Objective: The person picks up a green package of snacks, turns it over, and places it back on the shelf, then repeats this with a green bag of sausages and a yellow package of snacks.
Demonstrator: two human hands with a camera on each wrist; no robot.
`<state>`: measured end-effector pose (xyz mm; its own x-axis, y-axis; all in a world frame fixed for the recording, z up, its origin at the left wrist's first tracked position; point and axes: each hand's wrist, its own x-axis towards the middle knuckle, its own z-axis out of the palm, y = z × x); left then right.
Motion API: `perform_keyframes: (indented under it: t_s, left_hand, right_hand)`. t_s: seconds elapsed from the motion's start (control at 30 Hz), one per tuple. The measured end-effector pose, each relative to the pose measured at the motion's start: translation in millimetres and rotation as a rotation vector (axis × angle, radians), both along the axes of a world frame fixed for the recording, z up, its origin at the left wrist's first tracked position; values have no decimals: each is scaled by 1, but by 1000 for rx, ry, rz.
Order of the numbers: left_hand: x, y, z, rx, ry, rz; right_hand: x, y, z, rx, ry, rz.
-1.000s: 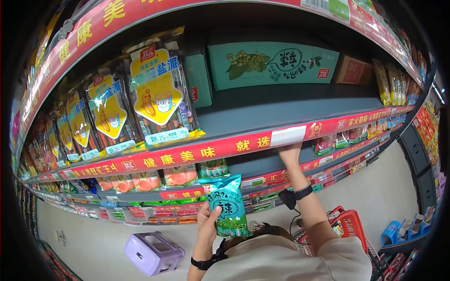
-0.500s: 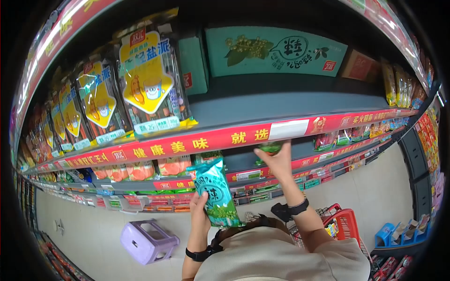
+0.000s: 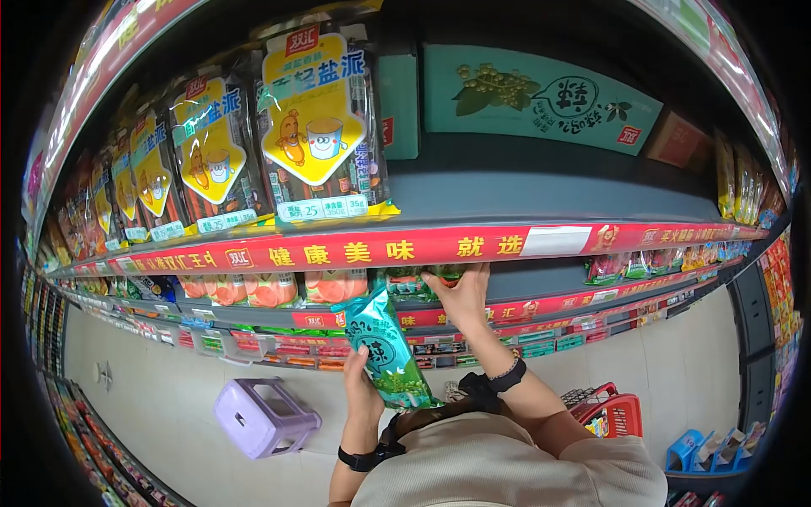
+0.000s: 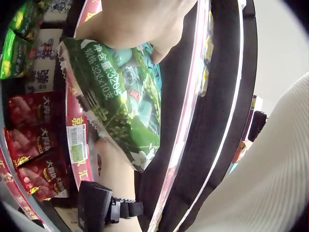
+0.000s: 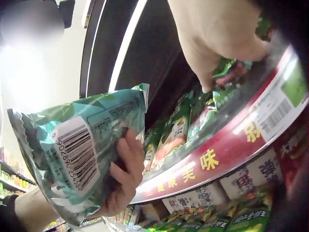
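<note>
In the head view, my left hand (image 3: 361, 384) grips a teal-green snack bag (image 3: 386, 355) upright but tilted, thumb on its printed front. The right wrist view shows the bag's barcode back (image 5: 72, 157) with the left fingers (image 5: 126, 162) curled over it. My right hand (image 3: 463, 297) reaches into the lower shelf, at a green packet (image 3: 448, 274) beside other green packs (image 3: 405, 283). In the right wrist view, the right hand (image 5: 217, 36) has its fingers around a green packet (image 5: 231, 72) just behind the shelf's red label strip (image 5: 212, 157).
Yellow-labelled sausage packs (image 3: 312, 127) fill the upper shelf's left side, with a teal carton (image 3: 541, 97) at the back. A red label rail (image 3: 338, 253) runs across the front. Below stand a purple stool (image 3: 263, 416) and a red shopping cart (image 3: 621, 414).
My right hand has come out from under the upper rail and moved left along the lower shelf with a green packet, towards the green packs. The left hand still holds the teal bag, now more tilted.
</note>
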<state>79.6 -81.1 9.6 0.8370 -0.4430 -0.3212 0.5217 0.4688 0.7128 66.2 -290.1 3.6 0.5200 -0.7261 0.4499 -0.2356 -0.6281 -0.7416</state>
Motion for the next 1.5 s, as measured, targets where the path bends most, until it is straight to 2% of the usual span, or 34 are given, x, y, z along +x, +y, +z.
perform_keyframes:
  t_s: [0.17,0.33,0.4,0.43,0.53,0.57,0.7,0.77,0.8,0.87,0.9,0.93,1.0,1.03,1.07,1.13,1.17,1.2,1.27,1.3,1.33,1.4,1.43,1.47,1.5]
  left_hand:
    - [1,-3,-6,17,-55,-53]
    - [0,-12,2,23,-76,-103]
    - [0,-15,3,18,-66,-130]
    - [0,-16,2,10,-60,-151]
    - [-1,-23,-9,40,-56,-149]
    - [-2,-26,-10,35,-48,-152]
    - [-2,-36,3,-7,-89,-212]
    - [-1,-44,11,-8,-129,-196]
    - [1,-47,11,-6,-126,-185]
    - [8,-54,7,5,-232,-244]
    - [10,-58,8,60,-291,-250]
    - [10,-62,11,54,-294,-249]
    - [7,-68,20,100,-367,-313]
    - [6,-70,22,72,-313,-361]
    - [7,-74,22,66,-319,-372]
    - [9,-79,19,172,-431,-472]
    - [12,-83,21,194,-549,-468]
    - [14,-86,24,193,-554,-475]
    - [18,-92,35,296,-876,-308]
    - [29,-94,31,430,-1123,-311]
    - [30,-97,29,430,-1127,-318]
    - [30,-106,33,750,-1565,-225]
    - [33,-114,22,803,-1684,-182]
    - [32,-120,19,798,-1688,-185]
    - [30,-126,17,931,-1732,-152]
  right_hand:
    - [-12,-9,-3,-35,109,89]
    - [-17,-7,8,36,73,-12]
    - [-13,-4,9,140,158,-77]
    - [-10,-3,4,46,134,-82]
    - [-11,-3,-4,-23,79,-13]
    - [-15,-6,-2,48,40,48]
    - [-43,-9,17,-7,-1,46]
    - [-62,-5,34,141,-232,179]
    - [-71,-4,33,145,-229,189]
    - [-89,3,28,514,-193,533]
    - [-94,8,23,615,-187,622]
    - [-101,12,24,605,-97,666]
    - [-104,24,32,535,-91,594]
    - [-106,20,28,530,-94,584]
    - [-107,14,22,610,-130,555]
    - [-113,3,17,686,-177,516]
    - [-117,-6,18,709,-214,474]
    - [-121,-13,20,734,-250,434]
    - [-126,-30,27,774,-363,305]
    - [-125,-38,33,741,-414,246]
    - [-124,-46,40,710,-462,186]
    - [-121,-60,55,762,-487,112]
    - [-115,-78,39,581,-497,102]
    - [-111,-84,37,580,-500,97]
    - [-108,-89,36,606,-466,121]
